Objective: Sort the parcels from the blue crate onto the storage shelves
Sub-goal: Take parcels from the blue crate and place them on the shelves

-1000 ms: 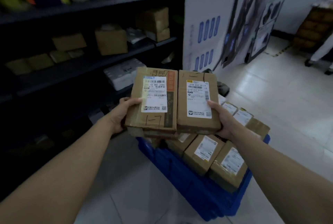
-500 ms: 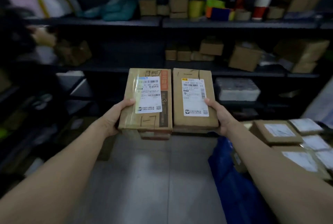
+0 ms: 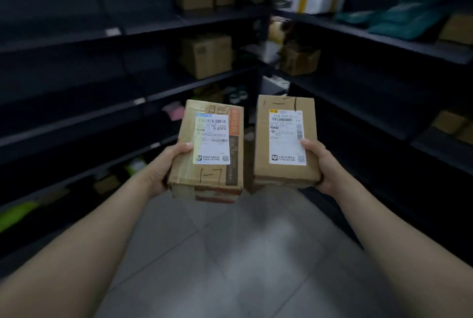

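An open tiled aisle (image 3: 230, 253) is bounded by dark shelves (image 3: 76, 123) left and right, meeting at the far corner. The taped parcel (image 3: 210, 148) is gripped by the left hand (image 3: 163, 169), the plain parcel (image 3: 285, 138) by the right hand (image 3: 325, 164), thumbs on top. Earlier held edge to edge, they are now parted. Cardboard boxes (image 3: 207, 55) are stored on far shelves.

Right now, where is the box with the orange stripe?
Head view, centre-left: the striped box is in the left hand, beside the plain box in the right hand.
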### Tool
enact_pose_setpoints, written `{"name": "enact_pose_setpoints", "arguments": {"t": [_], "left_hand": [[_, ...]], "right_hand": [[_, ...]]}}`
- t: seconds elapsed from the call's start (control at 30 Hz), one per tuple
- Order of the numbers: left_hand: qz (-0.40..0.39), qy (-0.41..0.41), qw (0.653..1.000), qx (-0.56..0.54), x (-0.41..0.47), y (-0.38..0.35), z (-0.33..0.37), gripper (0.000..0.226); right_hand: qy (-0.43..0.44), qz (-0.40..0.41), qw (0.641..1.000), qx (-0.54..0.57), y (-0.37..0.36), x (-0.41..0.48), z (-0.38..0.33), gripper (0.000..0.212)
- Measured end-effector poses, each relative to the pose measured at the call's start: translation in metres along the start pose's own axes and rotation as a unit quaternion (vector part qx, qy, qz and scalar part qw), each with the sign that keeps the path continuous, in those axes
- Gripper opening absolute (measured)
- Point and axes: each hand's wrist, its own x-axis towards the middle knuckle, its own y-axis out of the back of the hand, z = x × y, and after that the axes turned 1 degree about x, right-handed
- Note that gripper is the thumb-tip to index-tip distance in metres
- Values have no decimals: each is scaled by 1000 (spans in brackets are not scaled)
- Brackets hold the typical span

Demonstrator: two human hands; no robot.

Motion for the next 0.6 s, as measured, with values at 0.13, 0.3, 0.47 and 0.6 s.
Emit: {"name": "enact_pose_setpoints", "arguments": {"t": [0.13, 0.3, 0.47, 0.6], "left_hand": [[88, -5, 995, -39, -39, 53, -23, 31], [177, -22, 981, -71, -84, 127, -40, 33], [253, -32, 963, -89, -101, 206, -41, 37], [274, -31, 956, -105, -103, 270, -31, 33]], "right_hand": [[-37, -57, 997, -34, -54, 24, 25, 65], [-53, -114, 988, -89, -141, 44, 40, 67], [-54, -173, 977, -113, -236, 65, 46, 71], [-62, -196, 970, -133, -316, 85, 60, 74]]}}
